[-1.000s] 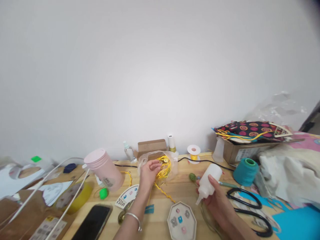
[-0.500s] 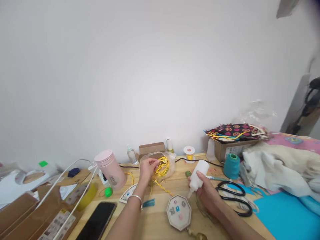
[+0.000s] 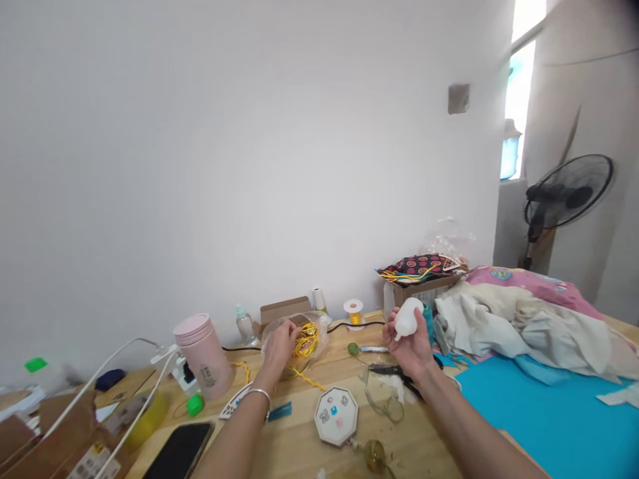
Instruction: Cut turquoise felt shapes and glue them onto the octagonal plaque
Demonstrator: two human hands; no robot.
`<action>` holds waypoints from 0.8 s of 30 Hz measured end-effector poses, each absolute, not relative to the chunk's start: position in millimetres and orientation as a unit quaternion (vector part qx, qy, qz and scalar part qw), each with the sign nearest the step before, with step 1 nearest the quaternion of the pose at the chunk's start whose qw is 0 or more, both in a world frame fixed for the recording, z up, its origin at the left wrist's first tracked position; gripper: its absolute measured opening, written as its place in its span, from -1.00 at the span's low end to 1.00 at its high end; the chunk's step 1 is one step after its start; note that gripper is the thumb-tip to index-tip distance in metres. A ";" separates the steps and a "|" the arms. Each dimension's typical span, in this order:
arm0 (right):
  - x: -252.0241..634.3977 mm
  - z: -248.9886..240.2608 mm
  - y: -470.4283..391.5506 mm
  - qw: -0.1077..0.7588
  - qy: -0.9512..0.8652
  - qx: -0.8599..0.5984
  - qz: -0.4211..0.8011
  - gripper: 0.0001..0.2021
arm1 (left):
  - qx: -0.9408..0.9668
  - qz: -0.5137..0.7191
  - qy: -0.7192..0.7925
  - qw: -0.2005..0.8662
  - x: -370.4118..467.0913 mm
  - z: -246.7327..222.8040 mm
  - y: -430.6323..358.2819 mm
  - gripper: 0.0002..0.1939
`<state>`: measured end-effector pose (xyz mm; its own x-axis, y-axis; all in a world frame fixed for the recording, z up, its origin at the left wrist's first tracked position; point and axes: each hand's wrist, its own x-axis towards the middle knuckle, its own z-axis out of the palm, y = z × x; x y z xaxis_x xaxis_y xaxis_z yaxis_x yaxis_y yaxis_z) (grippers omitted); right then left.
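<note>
My right hand [image 3: 412,342] grips a white squeeze bottle [image 3: 409,317], raised above the table with its tip tilted down toward the left. My left hand [image 3: 282,342], a bangle at its wrist, has its fingers pinched at a clear plastic bag [image 3: 322,326] of tangled yellow cord [image 3: 306,340]; what lies between the fingertips is hidden. Between my forearms rests an octagonal pale plaque [image 3: 336,431] with small grey, pink and blue pieces on its face. A round olive bead [image 3: 374,456] on a cord adjoins its lower edge.
Black-handled scissors [image 3: 394,371] lie partly behind my right forearm, beside blue sheets [image 3: 524,412]. A pink tumbler [image 3: 204,359] and black phone [image 3: 178,451] are on the left. A yellow thread spool [image 3: 354,316] stands near the wall; a cloth pile [image 3: 529,319] lies right.
My right hand has lifted the squeeze bottle up and away from the plaque. The view has swung right, showing a fan and window. My left hand stays at the bag.
</note>
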<state>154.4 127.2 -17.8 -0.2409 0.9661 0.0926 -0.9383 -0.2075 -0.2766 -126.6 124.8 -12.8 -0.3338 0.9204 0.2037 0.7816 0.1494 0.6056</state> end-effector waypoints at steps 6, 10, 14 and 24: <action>147.2 -26.5 126.0 0.601 -0.151 -0.035 0.784 -0.72 | 0.577 0.312 0.738 0.156 -124.7 -10.1 132.7 -0.73; 143.2 -29.5 126.9 0.590 -0.151 -0.026 0.792 -0.74 | 0.538 0.333 0.755 0.172 -131.8 -9.4 135.7 -0.72; 136.6 -33.4 126.9 0.580 -0.157 -0.027 0.799 -0.79 | 0.498 0.370 0.759 0.199 -138.8 -16.4 137.6 -0.72; 128.0 -42.9 127.0 0.568 -0.149 -0.067 0.806 -0.85 | 0.413 0.541 0.682 0.269 -144.0 -47.5 139.5 -0.73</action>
<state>128.0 127.0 -42.9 -0.3452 0.9365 0.0609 -0.8965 -0.3099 -0.3167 -144.0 139.5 -47.5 -0.5139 0.8540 0.0806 0.2724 0.0734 0.9594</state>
